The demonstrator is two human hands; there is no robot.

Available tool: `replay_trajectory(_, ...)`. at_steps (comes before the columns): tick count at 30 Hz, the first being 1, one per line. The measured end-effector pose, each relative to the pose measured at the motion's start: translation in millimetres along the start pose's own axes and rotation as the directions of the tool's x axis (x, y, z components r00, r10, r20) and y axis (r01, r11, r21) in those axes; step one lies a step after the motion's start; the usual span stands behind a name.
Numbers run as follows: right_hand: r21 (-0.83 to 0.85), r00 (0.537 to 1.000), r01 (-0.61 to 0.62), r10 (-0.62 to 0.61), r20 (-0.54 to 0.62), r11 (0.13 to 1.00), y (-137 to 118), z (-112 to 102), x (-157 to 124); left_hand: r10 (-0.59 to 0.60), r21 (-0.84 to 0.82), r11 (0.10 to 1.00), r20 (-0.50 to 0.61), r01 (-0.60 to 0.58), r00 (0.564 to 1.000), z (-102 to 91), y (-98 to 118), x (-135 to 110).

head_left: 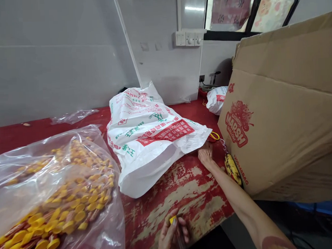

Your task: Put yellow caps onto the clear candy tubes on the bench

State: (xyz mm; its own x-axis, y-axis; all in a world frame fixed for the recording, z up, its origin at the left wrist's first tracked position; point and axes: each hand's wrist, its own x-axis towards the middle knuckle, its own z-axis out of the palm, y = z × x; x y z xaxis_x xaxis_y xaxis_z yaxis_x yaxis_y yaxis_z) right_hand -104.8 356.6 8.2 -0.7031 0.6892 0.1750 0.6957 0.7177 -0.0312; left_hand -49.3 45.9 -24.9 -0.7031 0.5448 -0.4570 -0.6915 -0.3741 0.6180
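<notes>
My left hand (172,235) is at the bottom edge, fingers curled round a small item with a yellow cap (173,219). My right hand (206,154) reaches forward across the worn red table (181,189) to the lower right corner of a white printed plastic bag (148,134); its fingertips are tucked under the bag's edge and hidden. A yellow loop (214,136) lies just beyond that hand. A clear plastic bag (48,194) full of several yellow-capped pieces fills the lower left.
A big cardboard box (285,109) printed "MARSH" stands at the right. A yellow spotted object (233,168) lies against its base. A second white bag (216,99) sits at the back, and crumpled clear film (73,116) lies by the grey wall.
</notes>
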Motion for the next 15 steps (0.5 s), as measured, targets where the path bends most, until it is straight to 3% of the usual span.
replay_trajectory(3, -0.033, 0.998, -0.068, 0.068, -0.007, 0.997, 7.6, -7.0, -1.4, 0.033, -0.009, 0.999, -0.021, -0.033, 0.999, 10.5, 0.4, -6.7)
replay_trajectory(6, -0.045, 0.999, -0.04, 0.041, 0.009, 0.998, 11.0, -21.5, -15.9, 0.038, -0.023, 0.999, -0.012, -0.038, 0.999, 14.9, 2.7, -10.5)
replay_trajectory(10, -0.016, 0.981, 0.155, -0.152, 0.117, 0.988, 5.5, -43.5, -64.6, 0.042, -0.059, 0.997, -0.001, -0.042, 0.999, 12.4, 5.0, -11.4)
replay_trajectory(15, 0.014, 0.859, 0.459, -0.448, 0.247, 0.888, -7.6, -68.0, -123.5, -0.017, -0.102, 0.994, 0.057, 0.023, 0.998, 4.1, 7.9, -11.2)
